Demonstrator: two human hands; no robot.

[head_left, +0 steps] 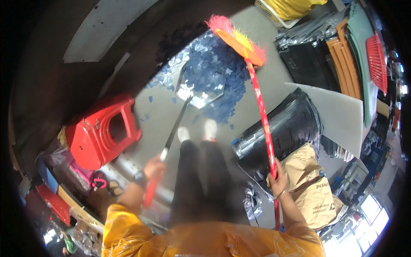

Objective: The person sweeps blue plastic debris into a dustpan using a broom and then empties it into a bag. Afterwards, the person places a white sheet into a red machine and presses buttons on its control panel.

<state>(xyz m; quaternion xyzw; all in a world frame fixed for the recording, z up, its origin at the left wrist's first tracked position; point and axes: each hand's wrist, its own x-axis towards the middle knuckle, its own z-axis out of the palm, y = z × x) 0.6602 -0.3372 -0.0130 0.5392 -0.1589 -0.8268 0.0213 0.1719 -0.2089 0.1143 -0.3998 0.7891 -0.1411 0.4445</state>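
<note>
Head view, looking straight down at a standing person in a yellow-orange patterned top, dark trousers and white shoes [209, 128] on a grey concrete floor [160, 109].

Left hand [154, 166] is closed around the red grip of a long-handled metal dustpan [201, 88]; its dark shaft runs up and forward from the fist to the shiny flat pan, which sits on the floor at the near edge of a pile of small blue plastic scraps [214, 64]. A few loose blue bits lie scattered on the floor beside the pan.

Right hand [277, 180] is clamped on the red plastic stick of a broom with an orange head and pink-yellow bristles [237, 38]. The stick slants up and away from the hand; the broom head sits on the far side of the blue scrap pile, opposite the pan. The hands are well apart, one on each side of the legs.

Left of the feet, a red plastic stool [100, 132] lies tipped on its side. Right of the feet, a curved stack of black sheets [291, 126], with a tan paper sack [312, 184] just beside it near the right forearm. A white flat board [338, 111] rests against the black stack. Farther right, orange and green panels [349, 55] stand stacked, with a red slotted tray [376, 60] against them.
</note>
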